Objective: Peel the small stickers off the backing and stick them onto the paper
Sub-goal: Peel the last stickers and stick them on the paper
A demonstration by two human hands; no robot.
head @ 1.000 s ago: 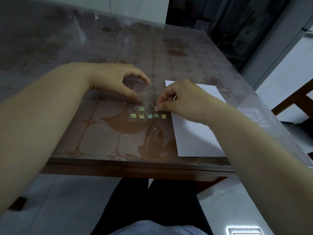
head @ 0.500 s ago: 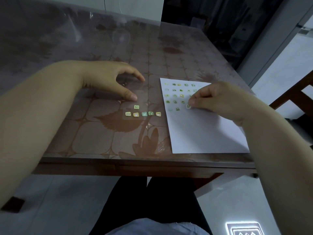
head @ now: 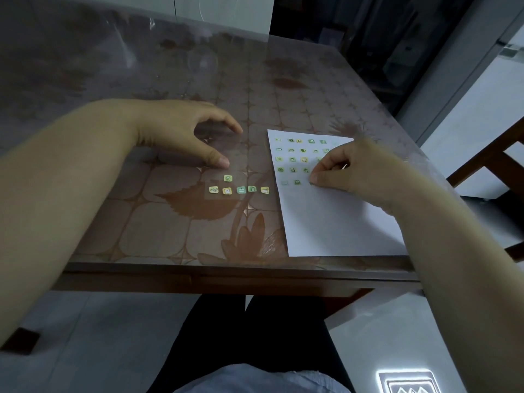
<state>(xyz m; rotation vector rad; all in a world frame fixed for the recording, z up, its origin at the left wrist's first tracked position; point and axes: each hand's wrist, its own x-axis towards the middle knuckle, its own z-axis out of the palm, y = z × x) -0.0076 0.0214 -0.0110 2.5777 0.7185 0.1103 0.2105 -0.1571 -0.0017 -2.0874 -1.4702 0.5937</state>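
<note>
Pinching a small sticker [head: 311, 182] between curled thumb and forefinger, the right hand [head: 354, 168] holds it down on the white paper [head: 334, 222], at the end of the lowest row of stuck stickers [head: 292, 150] near the paper's far edge. The paper lies by the near right corner of the bench [head: 158, 222]. Beside it, the clear backing [head: 224, 154] lies flat, carrying six unpeeled stickers [head: 241, 190] toward its near edge. The left hand [head: 181, 131] arches over it, fingers [head: 218, 161] released, thumb tip resting on the backing.
</note>
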